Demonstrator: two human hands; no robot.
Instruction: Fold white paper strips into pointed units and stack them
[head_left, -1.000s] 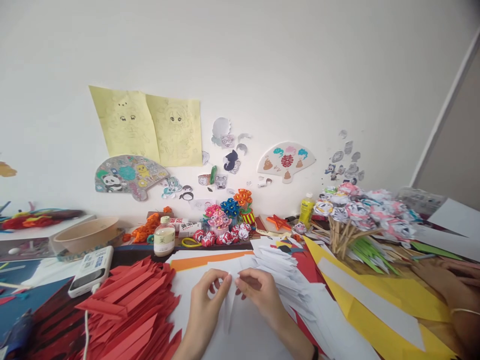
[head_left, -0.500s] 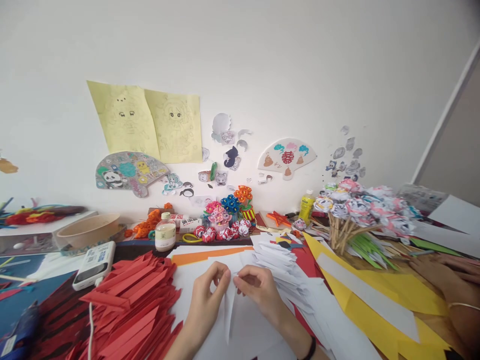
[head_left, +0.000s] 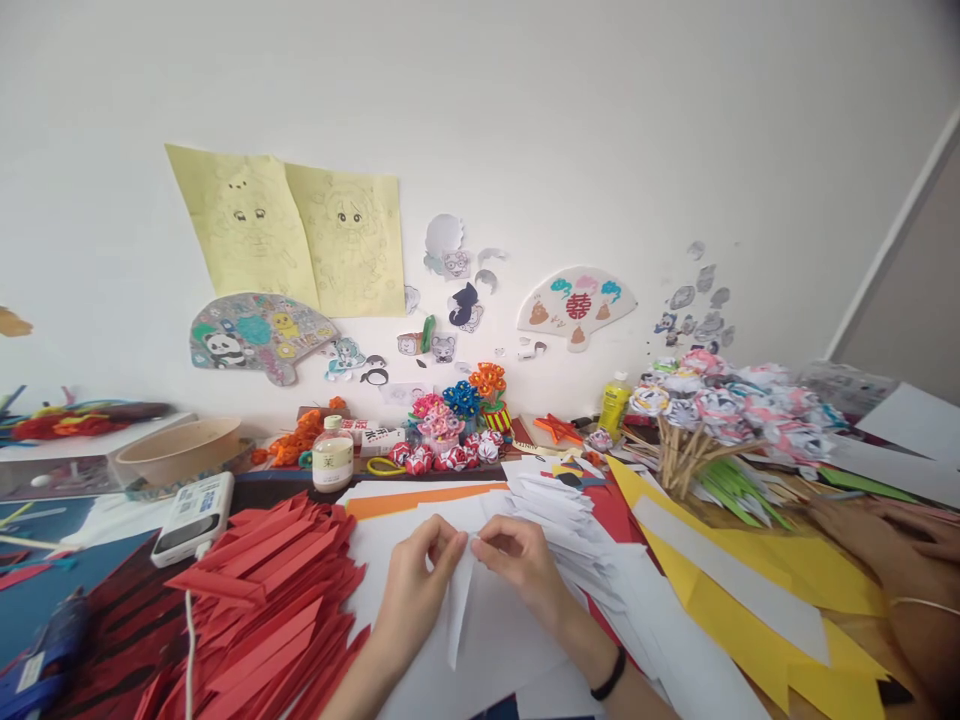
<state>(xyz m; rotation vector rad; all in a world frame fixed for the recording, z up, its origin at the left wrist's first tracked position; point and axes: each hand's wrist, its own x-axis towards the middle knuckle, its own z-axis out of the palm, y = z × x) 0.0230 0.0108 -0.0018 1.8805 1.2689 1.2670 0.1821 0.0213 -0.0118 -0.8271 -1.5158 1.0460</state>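
- Both hands, left [head_left: 417,590] and right [head_left: 523,566], pinch the top of a white strip [head_left: 459,610] between closed fingertips.
- Strip's long axis runs from the fingers toward the person, hands equally near.

Two bare hands, forearms bare, no sleeves in view. Left hand [head_left: 416,600]: no ring, no band, wrist plain. Right hand [head_left: 525,570]: thin black band [head_left: 609,678] round wrist, at 5 o'clock from hand. Fingers [head_left: 442,545] slender, nails short and unpainted.
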